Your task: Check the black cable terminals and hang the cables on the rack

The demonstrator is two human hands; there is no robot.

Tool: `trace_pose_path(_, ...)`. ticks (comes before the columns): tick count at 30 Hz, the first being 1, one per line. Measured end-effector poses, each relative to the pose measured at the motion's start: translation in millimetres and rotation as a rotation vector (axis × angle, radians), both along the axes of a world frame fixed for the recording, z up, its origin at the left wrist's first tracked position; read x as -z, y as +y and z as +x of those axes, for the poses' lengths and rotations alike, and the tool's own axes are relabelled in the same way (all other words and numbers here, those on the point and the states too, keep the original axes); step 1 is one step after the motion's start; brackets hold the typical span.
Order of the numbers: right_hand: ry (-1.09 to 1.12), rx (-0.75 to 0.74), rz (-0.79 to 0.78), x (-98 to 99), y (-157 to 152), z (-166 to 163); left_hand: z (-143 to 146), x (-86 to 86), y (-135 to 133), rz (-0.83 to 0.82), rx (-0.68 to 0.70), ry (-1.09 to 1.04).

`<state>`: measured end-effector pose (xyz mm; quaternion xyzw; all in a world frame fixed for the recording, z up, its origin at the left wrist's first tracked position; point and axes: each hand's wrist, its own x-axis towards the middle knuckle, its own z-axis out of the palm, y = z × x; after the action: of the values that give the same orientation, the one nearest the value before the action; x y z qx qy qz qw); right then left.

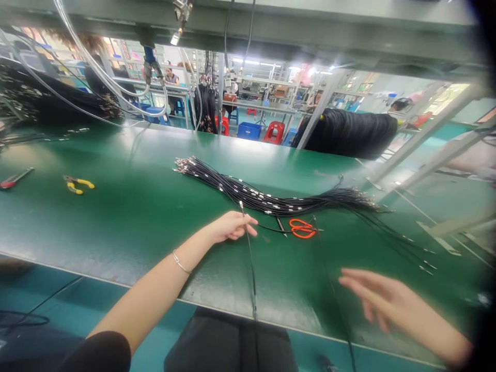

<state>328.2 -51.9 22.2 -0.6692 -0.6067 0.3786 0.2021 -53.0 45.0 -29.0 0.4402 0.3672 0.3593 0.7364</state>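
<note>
My left hand (pixel 233 227) is closed on a thin black cable (pixel 252 274) near its metal-tipped end, and the cable runs down over the table's front edge. Just beyond lies a long bundle of black cables (pixel 267 201) with white labels and metal ends. Beside the bundle are orange-handled scissors (pixel 303 229) and a dark pen-like tool (pixel 281 226). Over the right part of the table is my right hand (pixel 382 297), blurred, its fingers stretched out and nothing seen in them. Another black cable (pixel 343 320) hangs over the edge to its left.
Yellow-handled pliers (pixel 77 184) and a red-handled tool (pixel 16 179) lie on the green table (pixel 135 217) at left. More cables (pixel 50 98) are heaped at far left. Air hoses (pixel 112 88) hang overhead. A rack of black cable (pixel 349 132) stands behind the table.
</note>
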Motion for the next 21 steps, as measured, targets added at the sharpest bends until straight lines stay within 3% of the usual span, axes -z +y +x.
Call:
trace_pose_path(3,0.004,0.057,-0.067,18.8,42,-20,0,-9.7,-7,0.066,0.098,0.032)
trace_pose_path(7,0.194,0.026,-0.081,31.6,85,-36,-2,-14.6,-7,0.143,-0.018,0.049)
trace_pose_path(10,0.160,-0.004,-0.113,34.5,100,-41,-3,-12.0,-3,0.179,-0.132,0.029)
trace_pose_path(14,0.035,-0.036,-0.160,33.2,104,-47,-1,-10.7,-4,0.213,-0.183,0.004)
trace_pose_path(21,0.253,-0.604,-0.494,1.6,75,-76,11,-19.0,-16,0.285,-0.154,-0.017)
